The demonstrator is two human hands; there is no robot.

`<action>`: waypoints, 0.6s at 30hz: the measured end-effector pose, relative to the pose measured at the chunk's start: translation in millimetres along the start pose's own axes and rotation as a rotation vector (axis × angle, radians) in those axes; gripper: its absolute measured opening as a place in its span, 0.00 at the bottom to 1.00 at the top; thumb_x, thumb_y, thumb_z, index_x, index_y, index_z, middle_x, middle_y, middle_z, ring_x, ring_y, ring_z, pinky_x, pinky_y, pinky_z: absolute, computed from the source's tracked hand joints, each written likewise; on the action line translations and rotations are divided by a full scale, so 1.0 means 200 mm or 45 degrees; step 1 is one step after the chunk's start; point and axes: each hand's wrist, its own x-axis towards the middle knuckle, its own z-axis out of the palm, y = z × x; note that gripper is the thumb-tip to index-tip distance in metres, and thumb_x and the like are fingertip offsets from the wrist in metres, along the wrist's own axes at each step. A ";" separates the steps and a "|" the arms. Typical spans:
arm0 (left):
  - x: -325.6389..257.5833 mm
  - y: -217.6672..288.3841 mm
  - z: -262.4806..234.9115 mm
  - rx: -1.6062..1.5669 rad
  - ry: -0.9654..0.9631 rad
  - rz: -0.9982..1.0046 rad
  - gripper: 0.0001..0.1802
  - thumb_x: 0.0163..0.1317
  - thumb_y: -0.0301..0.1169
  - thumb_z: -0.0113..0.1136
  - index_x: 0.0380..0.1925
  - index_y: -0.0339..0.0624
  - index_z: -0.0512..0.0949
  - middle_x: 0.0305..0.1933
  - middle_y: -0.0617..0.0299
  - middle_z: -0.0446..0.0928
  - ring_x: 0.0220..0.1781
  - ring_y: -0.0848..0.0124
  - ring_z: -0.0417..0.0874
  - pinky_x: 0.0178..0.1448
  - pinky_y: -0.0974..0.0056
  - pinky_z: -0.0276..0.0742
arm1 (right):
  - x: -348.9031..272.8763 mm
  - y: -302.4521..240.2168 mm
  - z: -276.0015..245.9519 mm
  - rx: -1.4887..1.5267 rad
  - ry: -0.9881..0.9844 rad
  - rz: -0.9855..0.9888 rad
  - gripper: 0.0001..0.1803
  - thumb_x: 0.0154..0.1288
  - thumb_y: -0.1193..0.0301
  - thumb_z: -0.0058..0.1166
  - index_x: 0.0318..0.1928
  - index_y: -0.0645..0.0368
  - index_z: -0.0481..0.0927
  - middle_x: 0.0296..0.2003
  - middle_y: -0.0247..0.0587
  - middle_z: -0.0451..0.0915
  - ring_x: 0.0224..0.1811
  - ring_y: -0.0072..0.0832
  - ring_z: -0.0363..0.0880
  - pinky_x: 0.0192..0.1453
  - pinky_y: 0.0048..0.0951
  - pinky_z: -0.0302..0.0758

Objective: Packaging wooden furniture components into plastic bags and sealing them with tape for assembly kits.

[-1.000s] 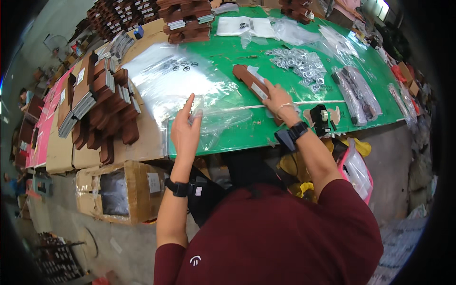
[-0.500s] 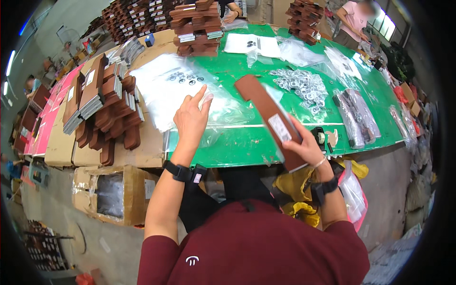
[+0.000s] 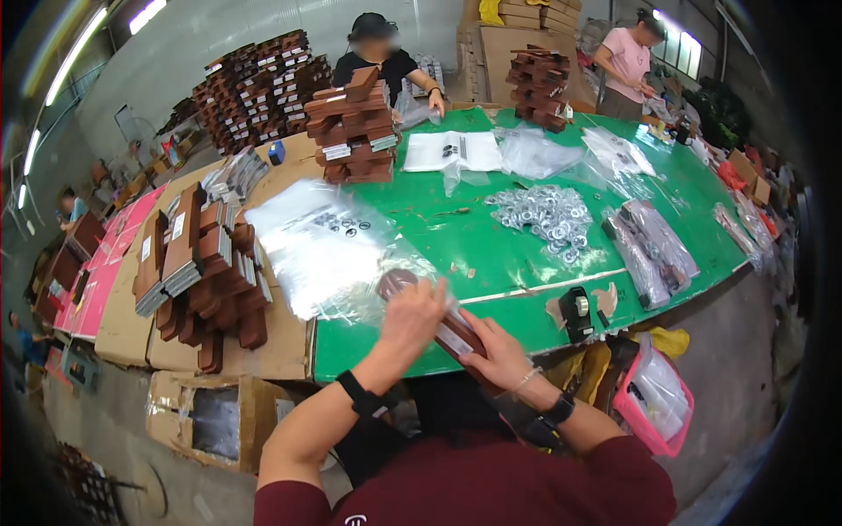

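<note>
Over the table's near edge I hold a reddish-brown flat board [image 3: 397,282] with a rounded far end and a white label. My right hand [image 3: 502,352] wraps round its nearer part. My left hand [image 3: 410,323] is closed over it near the rounded end, fingers bunched and slightly blurred. A whitish, see-through strip shows beside those fingertips; what they pinch is unclear. Just beyond lie flat clear plastic bags [image 3: 303,250] with dark printed marks. Loose clear-and-grey ring-shaped pieces [image 3: 548,217] are heaped farther right on the green tabletop [image 3: 430,230].
Brown boards are stacked at the left [image 3: 203,272] and far middle [image 3: 353,131]. A black tape dispenser [image 3: 576,314] and wrapped parts [image 3: 651,250] lie to the right. An open cardboard box [image 3: 210,416] and a pink basket [image 3: 653,403] stand below. Two people work across the table.
The board has come lower and nearer to me in my right hand. My left hand has moved from above the plastic bags onto the board and closed. The view has tilted upward.
</note>
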 end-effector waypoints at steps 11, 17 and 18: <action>-0.08 0.13 -0.08 -0.552 0.084 0.381 0.26 0.57 0.32 0.62 0.59 0.58 0.79 0.31 0.63 0.70 0.33 0.66 0.79 0.34 0.61 0.76 | 0.14 0.14 0.31 1.274 -0.132 0.628 0.25 0.70 0.70 0.59 0.65 0.60 0.69 0.59 0.38 0.74 0.60 0.24 0.73 0.62 0.30 0.74; -0.12 -0.06 -0.15 -0.317 0.061 0.130 0.24 0.55 0.31 0.61 0.55 0.55 0.81 0.29 0.63 0.69 0.36 0.66 0.80 0.37 0.60 0.76 | 0.16 0.05 0.29 1.393 0.020 0.357 0.31 0.72 0.75 0.55 0.72 0.59 0.61 0.62 0.41 0.73 0.62 0.26 0.74 0.64 0.30 0.75; -0.14 -0.06 -0.15 -0.323 0.053 0.131 0.24 0.55 0.31 0.61 0.55 0.55 0.81 0.29 0.63 0.69 0.36 0.66 0.80 0.37 0.60 0.76 | 0.18 0.07 0.31 1.396 0.022 0.367 0.31 0.72 0.75 0.55 0.72 0.59 0.61 0.62 0.41 0.73 0.62 0.26 0.74 0.64 0.30 0.75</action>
